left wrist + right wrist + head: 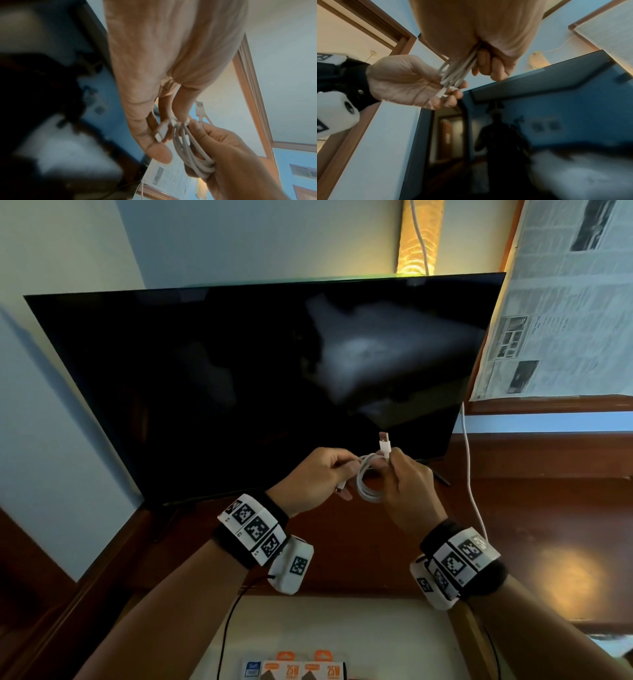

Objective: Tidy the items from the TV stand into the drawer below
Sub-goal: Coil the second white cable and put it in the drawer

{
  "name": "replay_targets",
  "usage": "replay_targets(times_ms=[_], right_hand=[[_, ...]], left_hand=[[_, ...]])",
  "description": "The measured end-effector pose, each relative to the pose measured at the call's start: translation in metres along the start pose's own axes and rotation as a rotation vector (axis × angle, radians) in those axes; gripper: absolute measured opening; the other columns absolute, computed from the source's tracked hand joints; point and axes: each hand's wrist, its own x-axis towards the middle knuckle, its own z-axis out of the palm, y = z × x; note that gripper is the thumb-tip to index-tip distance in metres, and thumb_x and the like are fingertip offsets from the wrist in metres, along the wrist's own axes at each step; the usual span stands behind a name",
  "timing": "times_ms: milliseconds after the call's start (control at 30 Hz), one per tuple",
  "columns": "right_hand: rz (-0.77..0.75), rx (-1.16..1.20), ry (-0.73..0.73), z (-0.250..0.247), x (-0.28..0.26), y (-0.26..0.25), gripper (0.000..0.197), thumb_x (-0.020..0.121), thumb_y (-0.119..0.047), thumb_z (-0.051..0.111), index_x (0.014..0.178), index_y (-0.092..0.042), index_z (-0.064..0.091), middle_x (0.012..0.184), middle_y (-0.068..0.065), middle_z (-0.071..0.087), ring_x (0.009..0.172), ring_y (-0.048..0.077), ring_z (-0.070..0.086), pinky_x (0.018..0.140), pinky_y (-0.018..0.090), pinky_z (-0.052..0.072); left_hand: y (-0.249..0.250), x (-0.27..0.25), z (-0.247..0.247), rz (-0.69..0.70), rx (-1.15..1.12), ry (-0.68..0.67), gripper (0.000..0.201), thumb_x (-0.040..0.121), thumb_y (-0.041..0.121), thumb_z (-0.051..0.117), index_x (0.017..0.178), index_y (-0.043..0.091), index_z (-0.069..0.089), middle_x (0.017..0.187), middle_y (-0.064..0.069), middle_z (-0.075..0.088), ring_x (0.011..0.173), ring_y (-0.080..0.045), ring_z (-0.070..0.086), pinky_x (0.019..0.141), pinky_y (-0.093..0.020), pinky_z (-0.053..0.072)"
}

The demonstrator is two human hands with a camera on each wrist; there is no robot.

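A coiled white USB cable [367, 481] hangs between both hands, above the dark wooden TV stand [359, 549] and in front of the TV. My right hand [404, 484] grips the coil [192, 152], with the USB-A plug [384, 444] sticking up above its fingers. My left hand [317, 477] pinches the cable's other end; its small plug [161, 130] lies across the left fingers [452, 94]. Under my forearms the drawer [342, 621] stands pulled out, pale inside.
A large black TV [260, 385] stands on the stand close behind my hands. Another white cord [471, 474] runs down at the TV's right side. In the drawer lie orange "25W" boxes [308, 669]. Newspaper [561, 313] covers a window at the right.
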Motion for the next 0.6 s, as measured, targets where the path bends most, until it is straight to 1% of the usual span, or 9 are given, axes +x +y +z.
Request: replay_targets(times_ms=[67, 167, 233, 333, 433, 467, 533, 567, 600], right_hand=[[-0.053, -0.034, -0.007, -0.001, -0.001, 0.003, 0.021, 0.106, -0.014, 0.047, 0.089, -0.008, 0.058, 0.079, 0.002, 0.062, 0.063, 0.015, 0.058, 0.057, 0.033, 0.049], [-0.172, -0.181, -0.039, 0.0, -0.003, 0.009, 0.026, 0.103, -0.019, 0.042, 0.103, -0.005, 0.064, 0.083, 0.004, 0.063, 0.059, 0.02, 0.058, 0.051, 0.037, 0.051], [-0.243, -0.322, -0.069, 0.005, -0.006, 0.011, 0.029, 0.1, -0.02, 0.043, 0.107, -0.004, 0.065, 0.078, 0.004, 0.06, 0.051, 0.018, 0.051, 0.043, 0.034, 0.047], [-0.215, -0.344, -0.058, 0.012, -0.006, 0.012, 0.023, 0.097, -0.018, 0.047, 0.104, -0.005, 0.065, 0.075, 0.003, 0.059, 0.05, 0.019, 0.05, 0.041, 0.035, 0.047], [-0.098, -0.278, -0.01, 0.02, 0.0, 0.012, 0.034, 0.098, -0.031, 0.04, 0.099, -0.009, 0.067, 0.078, 0.003, 0.063, 0.057, 0.022, 0.059, 0.049, 0.04, 0.052], [-0.072, -0.241, -0.009, 0.02, 0.001, 0.011, 0.033, 0.1, -0.031, 0.042, 0.097, -0.01, 0.067, 0.077, 0.001, 0.064, 0.057, 0.018, 0.059, 0.051, 0.038, 0.053], [-0.032, -0.139, 0.005, 0.021, 0.001, 0.006, 0.022, 0.103, -0.023, 0.052, 0.088, -0.013, 0.065, 0.068, -0.007, 0.06, 0.053, 0.007, 0.057, 0.05, 0.022, 0.049], [-0.002, -0.079, 0.024, 0.02, 0.001, 0.004, 0.02, 0.102, -0.016, 0.057, 0.083, -0.014, 0.064, 0.063, -0.01, 0.057, 0.052, 0.004, 0.057, 0.048, 0.013, 0.043], [0.048, -0.014, 0.042, 0.019, 0.002, 0.0, 0.023, 0.101, -0.011, 0.059, 0.079, -0.015, 0.064, 0.06, -0.011, 0.056, 0.05, 0.001, 0.057, 0.046, 0.01, 0.04]], left_hand=[[-0.002, -0.002, -0.006, -0.031, 0.083, 0.004, 0.02, 0.105, 0.013, 0.057, 0.113, 0.004, 0.073, 0.099, -0.024, 0.071, 0.081, -0.022, 0.069, 0.072, -0.03, 0.059], [0.003, -0.003, -0.018, -0.078, 0.193, 0.119, 0.014, 0.098, 0.011, 0.068, 0.095, 0.001, 0.077, 0.082, -0.019, 0.074, 0.068, -0.016, 0.067, 0.06, -0.026, 0.056], [0.012, -0.001, -0.026, -0.105, 0.189, 0.203, 0.015, 0.093, 0.013, 0.075, 0.088, -0.001, 0.078, 0.079, -0.017, 0.076, 0.063, -0.015, 0.067, 0.053, -0.022, 0.051], [0.02, -0.001, -0.018, -0.203, 0.018, 0.24, 0.017, 0.09, 0.013, 0.076, 0.091, -0.004, 0.078, 0.085, -0.018, 0.078, 0.067, -0.017, 0.069, 0.058, -0.025, 0.049], [0.01, -0.006, 0.009, -0.306, -0.169, 0.299, 0.017, 0.089, 0.015, 0.077, 0.097, 0.0, 0.078, 0.084, -0.014, 0.078, 0.069, -0.017, 0.068, 0.063, -0.027, 0.049], [0.005, -0.006, 0.018, -0.29, -0.206, 0.353, 0.014, 0.089, 0.013, 0.078, 0.096, 0.001, 0.078, 0.08, -0.011, 0.076, 0.067, -0.015, 0.066, 0.059, -0.025, 0.048], [-0.005, -0.007, 0.03, -0.189, -0.218, 0.462, 0.01, 0.088, 0.009, 0.079, 0.092, -0.001, 0.077, 0.076, -0.007, 0.073, 0.065, -0.011, 0.064, 0.055, -0.021, 0.048], [-0.008, -0.006, 0.034, -0.13, -0.198, 0.505, 0.009, 0.088, 0.009, 0.079, 0.09, 0.0, 0.078, 0.076, -0.006, 0.074, 0.066, -0.01, 0.067, 0.058, -0.022, 0.052], [-0.011, -0.006, 0.038, -0.073, -0.161, 0.538, 0.009, 0.087, 0.01, 0.081, 0.087, 0.002, 0.078, 0.077, -0.005, 0.076, 0.07, -0.01, 0.071, 0.065, -0.026, 0.058]])
